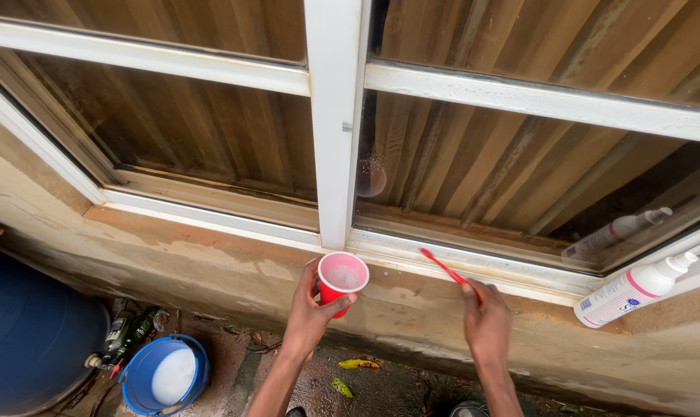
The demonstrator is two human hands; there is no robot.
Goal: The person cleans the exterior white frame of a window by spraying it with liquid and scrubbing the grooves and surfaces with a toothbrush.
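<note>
My left hand (313,309) holds a red plastic cup (342,279) with soapy liquid inside, raised just below the white window frame (336,116). My right hand (485,318) grips a red toothbrush (445,269); its bristle end touches the dirty lower track of the right window pane. The glass above the track shows a small wet patch (371,176).
A white spray bottle (634,288) lies tilted on the sill at the right, mirrored in the glass. Below, on the wet ground, stand a blue bucket (165,374) with pale liquid, a large dark blue barrel (30,332) and some bottles (130,330). The stained concrete sill (211,266) runs across.
</note>
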